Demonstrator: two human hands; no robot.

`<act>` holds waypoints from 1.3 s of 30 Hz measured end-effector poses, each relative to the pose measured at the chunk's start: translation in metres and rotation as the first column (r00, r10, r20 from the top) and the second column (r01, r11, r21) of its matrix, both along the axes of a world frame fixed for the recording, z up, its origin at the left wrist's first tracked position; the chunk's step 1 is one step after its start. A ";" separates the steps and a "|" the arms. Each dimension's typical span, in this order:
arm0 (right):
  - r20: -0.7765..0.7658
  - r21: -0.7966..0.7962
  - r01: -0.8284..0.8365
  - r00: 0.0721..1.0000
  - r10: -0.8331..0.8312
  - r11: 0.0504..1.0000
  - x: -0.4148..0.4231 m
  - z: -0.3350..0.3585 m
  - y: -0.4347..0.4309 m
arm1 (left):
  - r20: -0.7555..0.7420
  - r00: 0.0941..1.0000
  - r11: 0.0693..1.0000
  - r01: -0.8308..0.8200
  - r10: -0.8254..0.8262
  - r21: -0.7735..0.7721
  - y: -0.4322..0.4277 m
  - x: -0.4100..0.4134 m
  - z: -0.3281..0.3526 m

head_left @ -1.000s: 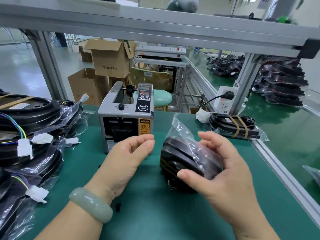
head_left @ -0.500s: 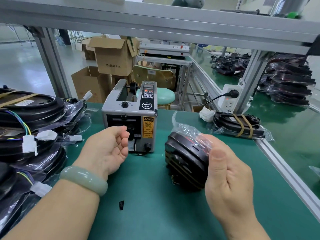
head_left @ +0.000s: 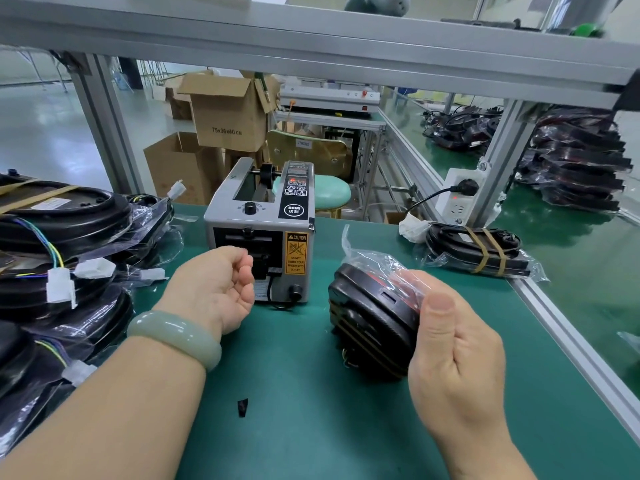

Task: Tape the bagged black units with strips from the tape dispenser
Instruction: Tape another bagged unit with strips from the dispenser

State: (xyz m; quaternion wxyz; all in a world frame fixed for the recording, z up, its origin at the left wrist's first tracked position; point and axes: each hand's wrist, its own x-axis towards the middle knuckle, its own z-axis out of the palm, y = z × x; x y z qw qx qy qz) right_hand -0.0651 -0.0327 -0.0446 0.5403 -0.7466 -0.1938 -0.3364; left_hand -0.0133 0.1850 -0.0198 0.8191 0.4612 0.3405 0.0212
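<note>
My right hand (head_left: 453,355) grips a bagged black unit (head_left: 370,327) that stands on its edge on the green mat (head_left: 294,410), thumb across the clear plastic bag. My left hand (head_left: 214,289), with a pale green bangle on the wrist, is at the front of the grey tape dispenser (head_left: 259,230), fingers curled right at its outlet. No strip of tape shows between the fingertips. A taped bagged unit (head_left: 478,251) lies at the right by the bench rail.
Bagged black units with coloured wires and white connectors (head_left: 59,271) are stacked at the left. A small black scrap (head_left: 242,407) lies on the mat near me. An aluminium rail (head_left: 568,341) edges the bench on the right, with a power strip (head_left: 457,199) behind it.
My left hand has left the bagged unit and gone left and forward to the dispenser's outlet. My right hand has turned the unit more upright on its edge.
</note>
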 end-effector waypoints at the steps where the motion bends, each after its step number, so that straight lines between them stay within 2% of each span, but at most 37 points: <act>1: -0.004 0.004 -0.001 1.000 0.001 1.000 0.000 0.000 0.000 | -0.003 1.000 1.000 0.000 0.000 0.008 0.001 0.001 0.000; 6: 0.005 -0.013 0.013 1.000 -0.013 1.000 0.000 0.000 0.001 | -0.008 1.000 1.000 -0.015 0.015 0.022 0.001 0.005 0.001; 11: -0.001 -0.012 0.017 1.000 -0.017 1.000 0.000 0.000 0.002 | 0.013 0.993 0.988 -0.118 0.117 0.098 -0.006 0.010 0.000; 14: -0.005 -0.010 0.026 1.000 -0.026 1.000 0.000 0.000 0.001 | 0.029 0.989 0.985 -0.150 0.148 0.090 -0.009 0.013 0.000; 29: -0.031 0.013 0.023 0.999 -0.023 1.000 -0.001 -0.001 0.001 | -0.011 0.960 0.942 -0.273 0.280 0.195 -0.015 0.022 -0.004; 32: -0.057 0.048 0.015 0.998 -0.012 0.999 -0.001 -0.002 0.001 | -0.017 0.977 0.971 -0.208 0.211 0.122 -0.015 0.010 -0.004; 36: -0.105 0.125 -0.002 0.994 0.015 0.992 -0.002 -0.001 0.002 | 0.074 0.997 0.998 0.003 0.002 -0.063 -0.021 -0.025 0.002; 39: -0.116 0.138 0.009 0.993 0.007 0.990 -0.003 0.001 0.003 | 0.157 0.977 0.988 0.151 -0.144 -0.037 -0.035 -0.056 0.007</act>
